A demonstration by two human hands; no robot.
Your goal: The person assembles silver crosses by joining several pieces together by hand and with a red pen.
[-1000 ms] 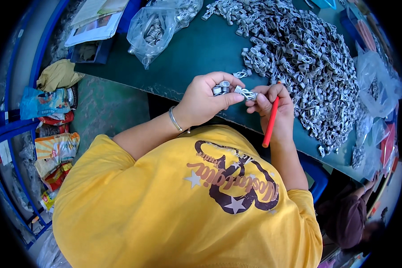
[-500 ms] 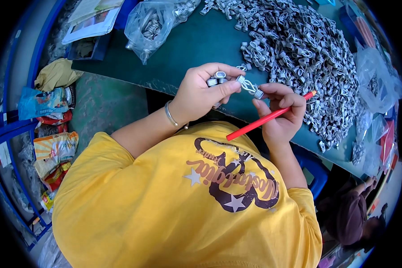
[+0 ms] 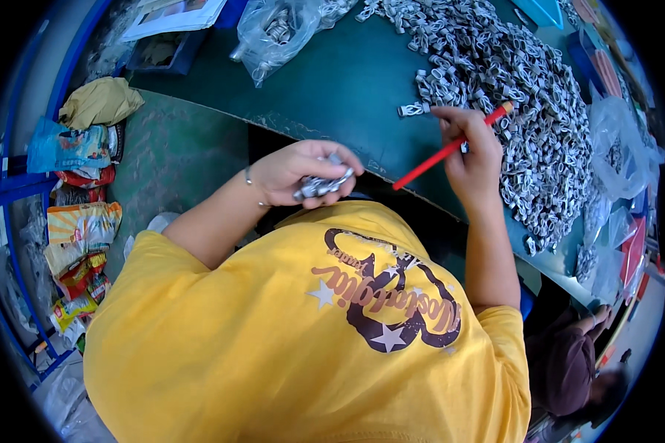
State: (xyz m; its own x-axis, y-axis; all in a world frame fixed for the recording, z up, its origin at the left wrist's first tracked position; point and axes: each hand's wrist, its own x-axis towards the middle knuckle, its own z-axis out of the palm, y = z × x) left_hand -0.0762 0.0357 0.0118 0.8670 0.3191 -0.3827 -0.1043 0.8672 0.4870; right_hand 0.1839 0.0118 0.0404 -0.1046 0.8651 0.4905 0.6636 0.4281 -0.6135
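Observation:
My left hand (image 3: 303, 175) is closed round several small silvery metal fittings (image 3: 321, 184), held in front of my yellow shirt near the table's edge; they are slightly blurred. My right hand (image 3: 471, 159) reaches over the table with a red pencil (image 3: 443, 156) tucked across its fingers, one end slanting down toward me. Its index fingertip is at a single metal fitting (image 3: 413, 110) at the near left fringe of the pile; whether it grips that fitting I cannot tell. The large pile of metal fittings (image 3: 539, 155), looped with ridged ends, spreads beyond and right of this hand.
Fittings fill a clear plastic bag (image 3: 273, 37) on the green table (image 3: 332, 81). Papers (image 3: 174, 16) lie over a blue bin at the far left. More plastic bags (image 3: 619, 140) line the right side. Another person (image 3: 565, 365) sits at the lower right; colourful packets (image 3: 81, 221) hang at left.
My hands have parted. The left drew back toward my body with its fittings; the right moved forward to the pile's edge. The looped fitting between them is no longer there.

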